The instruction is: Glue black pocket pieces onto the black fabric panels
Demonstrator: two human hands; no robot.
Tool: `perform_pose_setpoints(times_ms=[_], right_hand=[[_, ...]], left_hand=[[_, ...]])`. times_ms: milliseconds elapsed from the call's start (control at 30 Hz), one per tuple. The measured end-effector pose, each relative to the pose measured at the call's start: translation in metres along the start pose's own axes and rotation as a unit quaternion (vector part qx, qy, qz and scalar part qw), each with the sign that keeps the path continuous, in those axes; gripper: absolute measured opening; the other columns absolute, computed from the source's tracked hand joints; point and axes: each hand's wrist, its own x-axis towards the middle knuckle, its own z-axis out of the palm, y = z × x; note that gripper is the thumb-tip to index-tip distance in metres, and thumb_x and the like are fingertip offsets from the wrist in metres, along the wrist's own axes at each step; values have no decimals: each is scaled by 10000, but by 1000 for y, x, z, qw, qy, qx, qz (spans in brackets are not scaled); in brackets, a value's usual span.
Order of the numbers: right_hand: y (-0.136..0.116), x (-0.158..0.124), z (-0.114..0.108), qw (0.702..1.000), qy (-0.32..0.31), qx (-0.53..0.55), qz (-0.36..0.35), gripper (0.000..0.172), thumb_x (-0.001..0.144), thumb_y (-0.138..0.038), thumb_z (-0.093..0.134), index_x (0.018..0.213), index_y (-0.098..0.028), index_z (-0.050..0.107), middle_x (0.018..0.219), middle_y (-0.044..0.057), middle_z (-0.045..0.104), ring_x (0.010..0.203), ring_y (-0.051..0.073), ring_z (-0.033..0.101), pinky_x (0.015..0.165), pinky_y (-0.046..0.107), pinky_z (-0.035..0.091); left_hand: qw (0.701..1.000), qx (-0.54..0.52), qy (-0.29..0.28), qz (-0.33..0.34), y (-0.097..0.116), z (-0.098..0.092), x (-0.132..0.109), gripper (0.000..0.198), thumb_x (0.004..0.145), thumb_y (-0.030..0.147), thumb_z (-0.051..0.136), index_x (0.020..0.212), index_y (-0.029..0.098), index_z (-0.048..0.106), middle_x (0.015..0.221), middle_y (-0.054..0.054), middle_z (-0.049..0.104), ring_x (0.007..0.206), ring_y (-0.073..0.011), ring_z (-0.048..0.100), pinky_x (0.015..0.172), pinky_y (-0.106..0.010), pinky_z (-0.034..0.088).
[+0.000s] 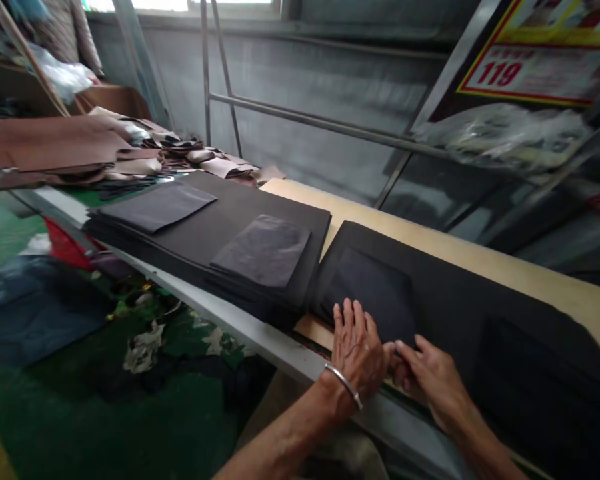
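left hand [357,357], right hand [433,387] at black sheet's [450,293] edge

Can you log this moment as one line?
Left hand: at dark square patch | Right hand: on black sheet | Nearby: stacked black sheets, brown leather scraps

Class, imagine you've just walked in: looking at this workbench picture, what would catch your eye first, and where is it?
First come the bare left hand and right hand on a black sheet at the bench's near edge, a metal bangle on the left wrist. Left of them lie stacked black sheets. Further off, brown leather pieces pile at the far left, and a red-and-yellow sign reading 119 shows top right.
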Motion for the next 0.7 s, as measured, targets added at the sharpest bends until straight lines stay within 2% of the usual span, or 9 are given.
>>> perform_pose_setpoints(times_ms=[167, 367, 467, 567, 700], right_hand=[[-8, -5, 4, 1000, 4, 23, 10, 666, 526, -473, 863, 957, -224, 421, 532, -60, 551, 387, 110, 500, 348, 160, 306], [-17, -6, 6, 999, 18, 50, 5, 695, 560, -382, 866, 1087, -189, 455, 598, -29, 598, 433, 123, 543, 366, 177, 368], [-22, -6, 1, 997, 10, 72, 25, 634, 585, -279, 848, 1062, -188, 440, 608, -12, 622, 447, 119, 558, 376, 163, 396], [-26, -5, -3, 992, 14, 103, 68, 542, 615, -152, 801, 1011, -193, 433, 622, 1, 643, 464, 114, 577, 417, 162, 464], [-30, -4, -4, 987, 15, 135, 90, 446, 630, -84, 777, 887, -199, 431, 654, 26, 663, 479, 102, 590, 449, 157, 507]], left_hand=[[1000, -3, -5, -6, -7, -3, 17, 624, 982, 499, 350, 1354, 16, 483, 1464, -245, 449, 1428, -380, 316, 1156, -615, 275], [1000, -2, -16, -3, -13, -6, 43, 547, 966, 475, 413, 1291, 47, 517, 1408, -232, 506, 1390, -356, 383, 1137, -642, 270], [999, -27, -9, 21, -9, -20, 35, 466, 971, 398, 412, 1302, 83, 504, 1414, -183, 514, 1396, -317, 378, 1171, -619, 238], [997, -58, -9, 56, -5, -35, 14, 384, 974, 282, 365, 1301, 136, 503, 1421, -126, 519, 1409, -269, 354, 1192, -610, 212], [994, -69, -11, 80, -4, -39, -8, 385, 968, 224, 341, 1318, 168, 489, 1407, -100, 531, 1418, -248, 331, 1194, -634, 186]])
